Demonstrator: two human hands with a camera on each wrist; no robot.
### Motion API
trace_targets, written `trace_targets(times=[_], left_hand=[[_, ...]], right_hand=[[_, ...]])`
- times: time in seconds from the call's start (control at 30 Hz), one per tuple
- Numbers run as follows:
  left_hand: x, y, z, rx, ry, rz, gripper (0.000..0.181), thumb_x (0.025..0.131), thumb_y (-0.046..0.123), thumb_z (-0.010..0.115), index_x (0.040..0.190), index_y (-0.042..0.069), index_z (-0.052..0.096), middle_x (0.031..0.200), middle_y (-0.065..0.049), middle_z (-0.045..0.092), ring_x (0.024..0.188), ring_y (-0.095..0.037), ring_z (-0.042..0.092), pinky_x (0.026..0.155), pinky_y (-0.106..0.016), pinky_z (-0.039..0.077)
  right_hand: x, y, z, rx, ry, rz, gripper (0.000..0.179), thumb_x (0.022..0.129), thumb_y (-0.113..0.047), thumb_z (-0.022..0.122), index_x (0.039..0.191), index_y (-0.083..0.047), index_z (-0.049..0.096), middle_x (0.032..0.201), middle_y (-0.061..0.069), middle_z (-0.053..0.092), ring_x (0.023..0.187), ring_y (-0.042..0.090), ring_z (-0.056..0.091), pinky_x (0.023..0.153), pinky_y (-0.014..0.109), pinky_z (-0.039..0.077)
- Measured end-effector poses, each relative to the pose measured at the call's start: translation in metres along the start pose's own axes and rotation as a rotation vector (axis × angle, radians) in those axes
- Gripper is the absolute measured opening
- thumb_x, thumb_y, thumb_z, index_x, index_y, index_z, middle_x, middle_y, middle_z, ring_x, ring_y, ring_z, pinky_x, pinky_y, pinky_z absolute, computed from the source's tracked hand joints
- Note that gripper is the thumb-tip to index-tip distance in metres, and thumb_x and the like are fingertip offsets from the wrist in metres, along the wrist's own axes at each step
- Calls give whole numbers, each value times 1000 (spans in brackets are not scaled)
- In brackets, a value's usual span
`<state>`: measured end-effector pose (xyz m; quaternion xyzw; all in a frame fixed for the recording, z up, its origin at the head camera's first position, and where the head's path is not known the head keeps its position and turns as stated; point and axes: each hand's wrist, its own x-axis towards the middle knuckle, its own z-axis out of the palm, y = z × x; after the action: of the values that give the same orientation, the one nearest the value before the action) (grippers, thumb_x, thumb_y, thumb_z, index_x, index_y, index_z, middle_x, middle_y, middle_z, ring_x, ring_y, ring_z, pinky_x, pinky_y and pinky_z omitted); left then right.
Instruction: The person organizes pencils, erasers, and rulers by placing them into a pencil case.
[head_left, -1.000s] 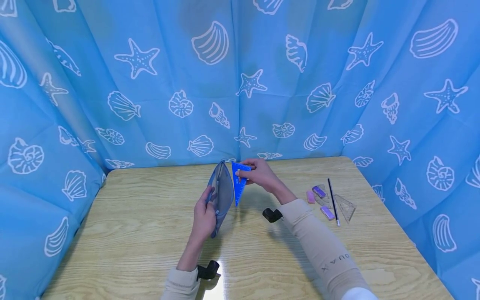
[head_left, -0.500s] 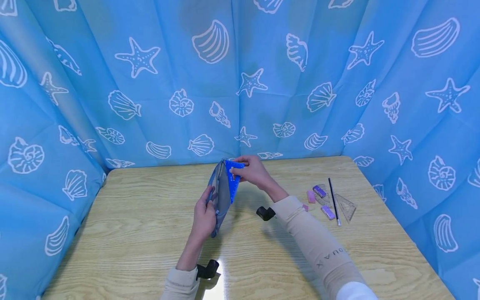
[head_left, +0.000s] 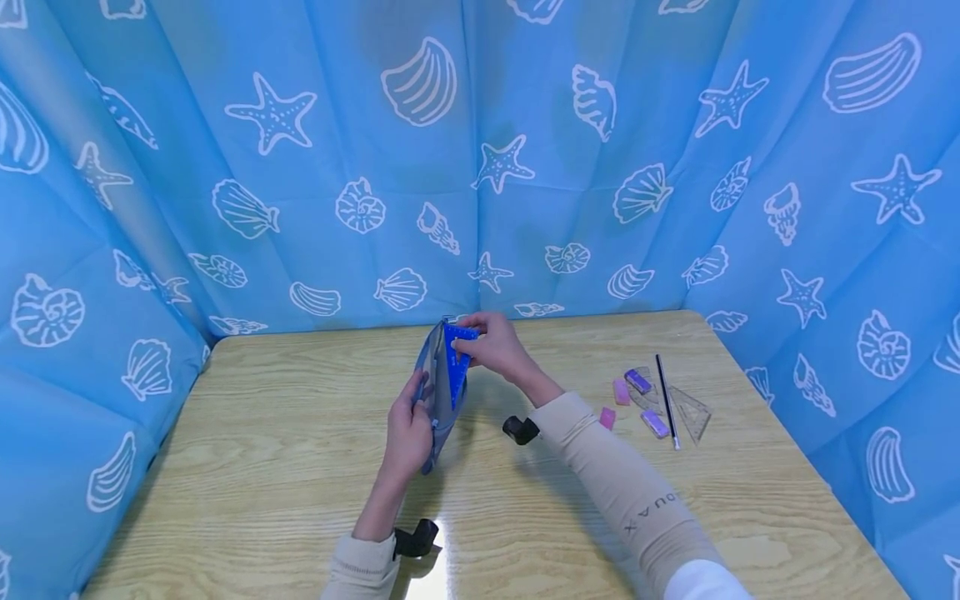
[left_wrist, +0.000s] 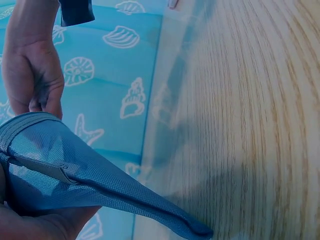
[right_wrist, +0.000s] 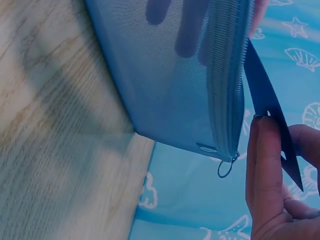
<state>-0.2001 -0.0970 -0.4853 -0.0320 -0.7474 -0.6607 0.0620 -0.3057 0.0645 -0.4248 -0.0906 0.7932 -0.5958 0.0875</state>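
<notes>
My left hand (head_left: 410, 432) grips a blue-grey mesh zipper pouch (left_wrist: 75, 165) by its side, holding it tilted up with the zipped mouth spread apart. The zipper and a small ring (right_wrist: 225, 169) at its end show in the right wrist view. My right hand (head_left: 497, 343) pinches a blue set square (head_left: 457, 360) between thumb and fingers. The set square's long point angles down into the pouch's mouth, and its wide end stays outside in the fingers. Through the mesh, the left fingers (right_wrist: 187, 30) show on the pouch's far side.
On the table's (head_left: 262, 467) right lie a black pencil (head_left: 667, 400), a clear set square (head_left: 692, 414), purple-sleeved erasers (head_left: 655, 424), pink erasers (head_left: 621, 392) and a clear curved piece (head_left: 647, 402). A blue shell-print curtain (head_left: 360, 125) hangs behind and at both sides.
My right hand has moved left, carrying the blue set square from beside the pouch into its mouth. A pink eraser has come into sight beside the right sleeve. The left hand stays put.
</notes>
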Motion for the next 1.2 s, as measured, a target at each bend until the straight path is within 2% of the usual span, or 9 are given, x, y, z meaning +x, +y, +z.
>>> trace_targets(times=[0.53, 0.7, 0.8, 0.93, 1.07, 1.2], left_hand=[[-1, 1, -1, 9, 14, 7, 55, 101, -6, 29, 155, -9, 28, 158, -27, 37, 140, -45, 44, 116, -60, 37], [-1, 2, -1, 19, 17, 27, 55, 99, -8, 30, 154, -12, 29, 156, -29, 38, 139, -46, 45, 116, -60, 38], [-2, 2, -1, 16, 17, 18, 56, 99, -7, 30, 154, -11, 28, 157, -28, 38, 140, -45, 44, 115, -60, 40], [-2, 1, -1, 18, 25, 12, 56, 98, -7, 31, 155, -10, 29, 157, -27, 38, 140, -44, 45, 116, -59, 39], [-1, 0, -2, 12, 30, 6, 56, 99, -7, 30, 155, -10, 28, 158, -27, 38, 141, -45, 44, 118, -59, 36], [-1, 0, -3, 4, 30, -2, 55, 100, -6, 29, 155, -9, 28, 158, -27, 37, 141, -45, 43, 118, -59, 34]], right_hand=[[-7, -4, 2, -82, 31, -20, 27, 93, -6, 69, 119, 3, 67, 101, 17, 65, 77, 24, 70, 68, 34, 66], [-8, -6, -1, -84, 29, -25, 31, 93, -3, 64, 122, 6, 65, 100, 18, 68, 82, 31, 72, 72, 37, 66], [-9, -5, -3, -77, 15, -30, 32, 93, -3, 63, 124, 7, 64, 101, 18, 68, 88, 38, 72, 74, 37, 66], [-8, 1, -6, -78, -1, -93, 30, 95, -4, 65, 123, 7, 64, 105, 22, 68, 95, 44, 70, 77, 39, 65], [-9, 11, -8, -115, 14, -207, 25, 96, -6, 66, 120, 3, 68, 112, 22, 70, 100, 36, 69, 85, 36, 62], [-13, 20, -10, -107, 30, -296, 24, 97, -6, 66, 119, 3, 68, 114, 23, 70, 102, 31, 68, 93, 39, 58]])
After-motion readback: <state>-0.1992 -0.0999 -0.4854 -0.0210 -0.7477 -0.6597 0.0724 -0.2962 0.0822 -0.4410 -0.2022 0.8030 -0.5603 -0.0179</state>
